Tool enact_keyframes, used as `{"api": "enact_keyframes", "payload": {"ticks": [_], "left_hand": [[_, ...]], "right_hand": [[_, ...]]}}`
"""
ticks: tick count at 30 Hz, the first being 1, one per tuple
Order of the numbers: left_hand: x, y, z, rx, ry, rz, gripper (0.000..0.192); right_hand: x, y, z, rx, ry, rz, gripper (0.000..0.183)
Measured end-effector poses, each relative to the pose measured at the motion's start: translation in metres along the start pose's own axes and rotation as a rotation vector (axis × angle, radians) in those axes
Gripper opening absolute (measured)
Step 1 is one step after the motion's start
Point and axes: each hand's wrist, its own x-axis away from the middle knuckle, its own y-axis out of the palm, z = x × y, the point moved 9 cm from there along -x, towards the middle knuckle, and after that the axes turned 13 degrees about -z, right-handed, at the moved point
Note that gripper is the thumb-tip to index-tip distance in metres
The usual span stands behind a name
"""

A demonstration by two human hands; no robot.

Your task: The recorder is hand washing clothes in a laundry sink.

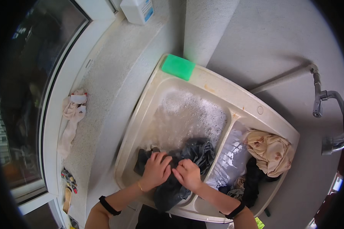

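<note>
Both my hands are over the left basin of a double laundry sink (140,114). My left hand (157,169) grips a wet dark garment (172,194), its fingers curled into the cloth. Close beside it, my right hand (187,173) pinches the same dark cloth with the fingers closed. Part of the garment hangs over the basin's front wall, and more dark fabric (199,150) trails into the water. Cloudy, soapy water (180,120) with white foam fills the area beyond my hands. A green bar of soap (178,67) lies on the sink's back left corner.
The right basin holds water (228,160), a cream printed cloth (269,151) and dark clothes (250,183). A chrome faucet (321,100) juts from the right wall. On the left ledge (103,94) are a pale cloth (71,120), a brush (67,199) and a white bottle (137,11).
</note>
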Motion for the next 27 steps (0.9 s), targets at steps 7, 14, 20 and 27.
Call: {"api": "enact_keyframes", "payload": {"ticks": [7, 14, 20, 27], "left_hand": [[0.028, 0.053, 0.002, -0.323, -0.025, -0.012, 0.028], [-0.079, 0.034, -0.054, -0.330, -0.169, 0.007, 0.019], [-0.171, -0.039, -0.064, -0.537, -0.051, 0.261, 0.015], [-0.101, 0.012, -0.077, -0.319, -0.181, 0.130, 0.020]], "right_hand": [[0.008, 0.046, 0.020, 0.332, 0.105, -0.055, 0.014], [-0.091, 0.045, 0.095, 0.333, 0.216, -0.122, 0.015], [-0.191, -0.046, 0.134, 0.453, 0.273, 0.273, 0.030], [-0.110, 0.014, 0.083, 0.187, 0.135, 0.054, 0.027]]}}
